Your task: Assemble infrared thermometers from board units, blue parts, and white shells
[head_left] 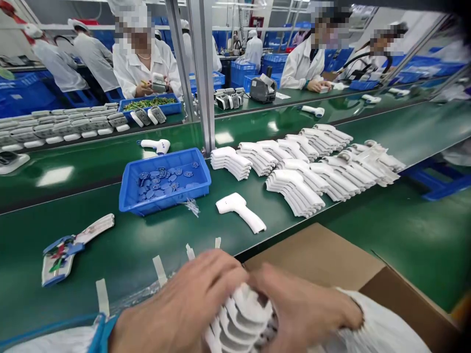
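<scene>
Both my hands grip a nested stack of white plastic thermometer shell halves [241,323], low in front of me by the bench edge. My left hand [184,294] wraps over its left side, and my right hand [298,304], a little blurred, closes round the right. Part of the stack is hidden by my fingers. Beyond my hands one white gun-shaped shell [241,211] lies alone on the green bench. Rows of similar stacked shells [294,189] stand to its right. An opened thermometer with wires showing [69,250] lies at the left.
A blue bin [165,181] holds small clear round parts. An open cardboard box [320,260] stands below the bench edge at right. Tape strips [160,270] stick to the near edge. Behind a metal post [202,73], co-workers in white coats sit across the conveyor.
</scene>
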The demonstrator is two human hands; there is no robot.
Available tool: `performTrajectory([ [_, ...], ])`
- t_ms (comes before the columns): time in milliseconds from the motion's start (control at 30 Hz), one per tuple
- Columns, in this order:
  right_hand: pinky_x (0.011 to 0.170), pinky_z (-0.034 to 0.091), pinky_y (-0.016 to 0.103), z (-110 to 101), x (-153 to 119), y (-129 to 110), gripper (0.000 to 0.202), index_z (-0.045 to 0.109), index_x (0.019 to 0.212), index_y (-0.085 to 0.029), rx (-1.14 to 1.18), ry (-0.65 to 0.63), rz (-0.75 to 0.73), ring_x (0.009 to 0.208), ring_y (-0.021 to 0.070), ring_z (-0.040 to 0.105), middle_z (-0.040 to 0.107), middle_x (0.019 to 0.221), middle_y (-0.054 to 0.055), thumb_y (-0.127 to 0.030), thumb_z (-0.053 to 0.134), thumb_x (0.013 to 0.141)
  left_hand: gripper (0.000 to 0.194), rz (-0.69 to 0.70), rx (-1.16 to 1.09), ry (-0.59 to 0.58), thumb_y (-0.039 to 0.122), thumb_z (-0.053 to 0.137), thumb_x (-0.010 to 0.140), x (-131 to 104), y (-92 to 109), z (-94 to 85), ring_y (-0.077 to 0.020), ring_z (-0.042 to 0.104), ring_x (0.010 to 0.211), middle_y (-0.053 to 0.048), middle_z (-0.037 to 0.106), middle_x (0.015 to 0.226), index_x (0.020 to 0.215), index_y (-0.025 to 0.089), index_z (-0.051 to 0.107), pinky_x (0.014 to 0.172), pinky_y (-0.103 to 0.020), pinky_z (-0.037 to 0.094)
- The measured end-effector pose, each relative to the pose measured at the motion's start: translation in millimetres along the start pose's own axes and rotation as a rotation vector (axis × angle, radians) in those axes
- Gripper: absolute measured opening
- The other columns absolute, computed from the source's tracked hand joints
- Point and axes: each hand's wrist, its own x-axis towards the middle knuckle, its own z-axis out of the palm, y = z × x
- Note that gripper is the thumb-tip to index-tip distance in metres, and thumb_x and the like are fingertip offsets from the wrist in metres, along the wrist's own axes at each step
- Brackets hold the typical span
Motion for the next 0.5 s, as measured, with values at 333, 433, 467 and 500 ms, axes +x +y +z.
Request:
performTrajectory([
  [333,0.087,0.050,0.054,-73.8,76.9,67.1,0.034,0.064,0.099,-0.015,-0.792,1.036,0.176,0.094,0.0332,0.059,0.062,0.100,0.017,-0.047,0.055,0.093,0.069,-0.493,-0.667,0.061,0.040,0.082,0.061,16.3,-57.8,-72.6,-0.0272,0.063,0.096,-0.003,0.069,0.107,0.121,0.023,0.054,0.078,-0.034,0.051],
  [433,0.089,0.049,0.055,-83.7,65.9,68.2,0.033,0.063,0.103,-0.014,-0.793,1.117,0.205,0.100,0.0349,0.059,0.063,0.105,0.020,-0.043,0.047,0.098,0.072,-0.458,-0.609,-0.006,0.040,0.086,0.058,45.4,-62.1,-73.8,-0.0262,0.064,0.094,-0.005,0.070,0.108,0.120,0.021,0.057,0.073,-0.032,0.051],
  [467,0.090,0.050,0.052,-84.9,57.2,61.5,0.034,0.062,0.108,-0.015,-0.787,1.140,0.201,0.103,0.0334,0.060,0.063,0.110,0.019,-0.043,0.045,0.099,0.071,-0.449,-0.588,-0.013,0.042,0.087,0.056,58.7,-64.3,-73.0,-0.0262,0.064,0.092,-0.006,0.070,0.107,0.118,0.020,0.058,0.070,-0.031,0.050],
  [500,0.088,0.052,0.047,-84.0,48.2,52.8,0.034,0.061,0.113,-0.017,-0.764,1.139,0.188,0.103,0.0305,0.061,0.064,0.115,0.017,-0.043,0.042,0.101,0.070,-0.437,-0.574,-0.015,0.045,0.088,0.056,73.0,-66.6,-71.6,-0.0261,0.064,0.090,-0.006,0.070,0.105,0.115,0.019,0.061,0.068,-0.031,0.049],
])
